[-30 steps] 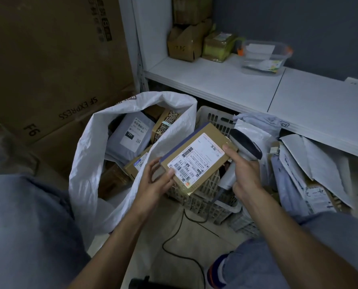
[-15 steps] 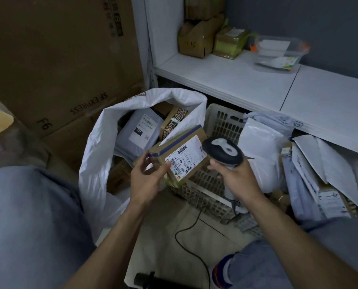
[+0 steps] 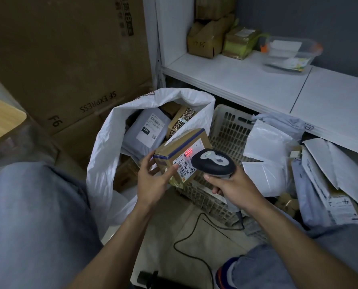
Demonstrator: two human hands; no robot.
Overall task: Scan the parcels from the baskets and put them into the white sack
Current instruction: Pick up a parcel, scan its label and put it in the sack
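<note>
My left hand (image 3: 153, 180) grips a small brown cardboard parcel (image 3: 180, 150) with a white barcode label, held over the near rim of the white sack (image 3: 109, 147). My right hand (image 3: 230, 184) grips the handle of a black and grey barcode scanner (image 3: 214, 161), whose head points at the label. A red scan light falls on the label's upper part. The sack stands open and holds a grey mailer bag and some brown boxes. Behind the parcel stands a white slatted basket (image 3: 230, 126).
More white and grey mailer bags (image 3: 267, 147) and envelopes are piled to the right of the basket. A white shelf (image 3: 246, 80) above carries boxes and a clear tub. Large cardboard cartons (image 3: 59, 59) stand behind the sack. The scanner's black cable (image 3: 192, 232) trails on the floor.
The parcel has dropped lower and closer to the sack's rim. My right hand has brought the scanner up over the label, and the red scan light now shows on it.
</note>
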